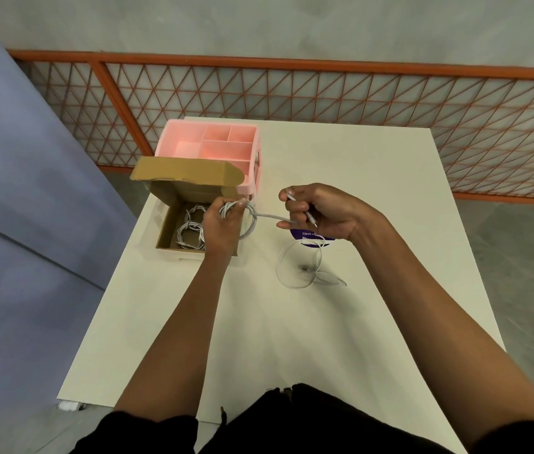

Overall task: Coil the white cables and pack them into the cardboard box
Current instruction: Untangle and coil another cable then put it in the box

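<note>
Left of the frame's centre, held a coiled cable in the left hand, right above the near right corner of the cardboard box, probably so the finished bundle could drop straight in. Wrapped fingers and thumb round the gathered loops, clamped firmly on them. Had the lid flap folded back toward the upper left, with the box open and 2 wound cables lying inside.

Just right of centre, pinched the free tail of the same cable in the right hand, fingers curled on it, with 1 plug tip poking out above the fist. Stretched 1 short strand between both hands, seemingly to hold tension for the last turn.

Below the right hand, left 1 loose cable sprawled on the white table, partly over a purple label, not yet coiled. Left the pink tray untouched behind the box, close against it; could not tell whether touching.
</note>
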Tool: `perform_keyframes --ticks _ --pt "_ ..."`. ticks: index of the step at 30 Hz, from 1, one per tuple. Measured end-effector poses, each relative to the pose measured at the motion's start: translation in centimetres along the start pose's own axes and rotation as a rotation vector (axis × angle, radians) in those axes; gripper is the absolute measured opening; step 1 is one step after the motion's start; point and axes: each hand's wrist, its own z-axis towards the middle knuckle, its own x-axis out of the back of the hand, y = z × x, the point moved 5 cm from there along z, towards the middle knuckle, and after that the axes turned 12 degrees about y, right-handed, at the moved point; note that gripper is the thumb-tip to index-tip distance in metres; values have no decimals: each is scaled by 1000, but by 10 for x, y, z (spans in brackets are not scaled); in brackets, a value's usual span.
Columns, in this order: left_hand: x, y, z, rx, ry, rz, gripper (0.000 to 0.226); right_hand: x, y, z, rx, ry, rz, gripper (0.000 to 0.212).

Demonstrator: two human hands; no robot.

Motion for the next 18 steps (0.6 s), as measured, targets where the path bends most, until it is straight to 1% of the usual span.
perform_keyframes --ticks 3,6,8,10,13,18 --pt "6 -5 -5 94 -65 -61 11 11 -3 4 14 74 81 26" --pt "7 -15 -11 204 -215 -162 6 25 -10 4 39 159 172 24" --pt "6 -19 -14 266 -298 -277 13 35 -14 5 53 206 194 23" --pt "5 -17 -17 267 -351 -310 22 43 -17 4 66 233 193 24" --pt "1 -11 -19 215 -357 -220 20 52 -20 4 87 251 178 24" --pt "-2 -2 -13 133 -253 -199 23 61 -20 4 96 261 201 24"
